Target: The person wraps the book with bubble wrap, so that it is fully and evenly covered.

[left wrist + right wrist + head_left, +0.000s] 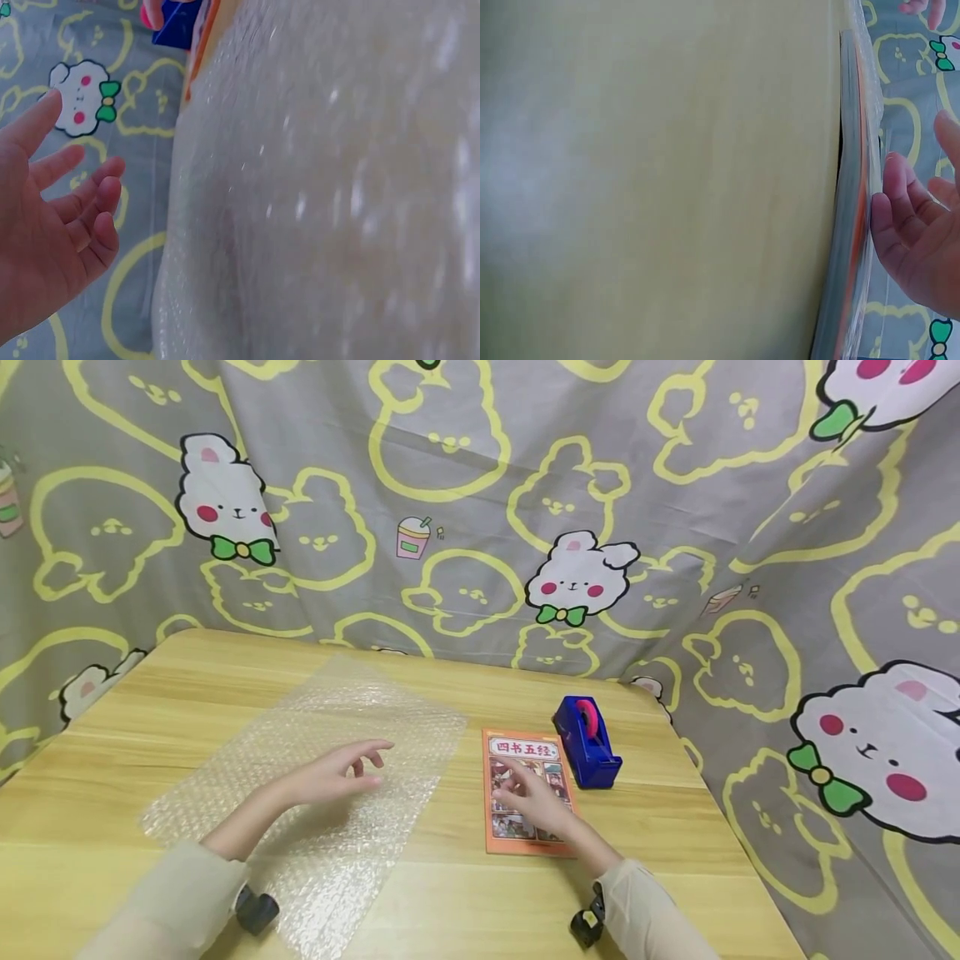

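Bubble wrap (337, 831), clear and pebbled, flat rectangular book (513, 827), wood-grained table (442, 893)

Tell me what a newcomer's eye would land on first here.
Probably the grey cloth behind the table, with its big yellow outlines and white rabbit faces. Next, the shiny bubble wrap spread beneath the left hand. Then the orange-bordered book below the right hand, with a blue tape dispenser along its right side in the head view.

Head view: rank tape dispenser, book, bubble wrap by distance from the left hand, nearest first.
From the left hand:
1. Bubble wrap: beneath it.
2. Book: to its right.
3. Tape dispenser: farther right, past the book.
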Demonstrator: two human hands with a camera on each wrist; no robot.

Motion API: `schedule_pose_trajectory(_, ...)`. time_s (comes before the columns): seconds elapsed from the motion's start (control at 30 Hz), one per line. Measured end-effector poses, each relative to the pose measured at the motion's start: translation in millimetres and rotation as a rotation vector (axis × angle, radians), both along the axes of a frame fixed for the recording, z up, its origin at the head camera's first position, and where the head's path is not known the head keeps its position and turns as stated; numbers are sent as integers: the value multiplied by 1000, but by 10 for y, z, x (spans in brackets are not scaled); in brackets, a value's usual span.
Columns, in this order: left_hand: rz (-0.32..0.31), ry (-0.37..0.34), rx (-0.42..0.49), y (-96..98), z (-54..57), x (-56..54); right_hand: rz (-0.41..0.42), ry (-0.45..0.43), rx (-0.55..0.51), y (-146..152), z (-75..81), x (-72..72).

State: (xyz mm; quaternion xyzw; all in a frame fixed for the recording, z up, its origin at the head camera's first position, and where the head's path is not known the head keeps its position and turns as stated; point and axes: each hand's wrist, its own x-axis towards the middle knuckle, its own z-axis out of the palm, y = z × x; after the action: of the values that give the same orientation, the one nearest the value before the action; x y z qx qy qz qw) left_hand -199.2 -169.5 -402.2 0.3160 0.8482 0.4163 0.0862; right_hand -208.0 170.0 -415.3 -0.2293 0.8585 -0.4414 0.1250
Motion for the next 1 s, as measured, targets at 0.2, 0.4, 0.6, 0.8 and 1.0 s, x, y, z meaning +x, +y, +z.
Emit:
schedule_pose_trajectory(0.2, -39, -42, 6, 147, -41, -30, -31, -12, 4, 123, -180, -80)
schedule_pose_trajectory(0.4, -63, -62, 1, 290, -90, -56, -18, -20, 17, 225, -169, -83)
schedule_pose_trajectory(0.6, -93, -102, -1, 409, -145, -63, 13, -7, 22, 307, -147, -83)
schedule_pose_trajectory(0.8, -108, -116, -44, 500, -159, -77, -1, -3, 37, 391, -146, -76)
schedule_pose_trajectory(1.0, -145, -150, -73, 599, -133, -104, -21, -8, 57, 482, -160, -70)
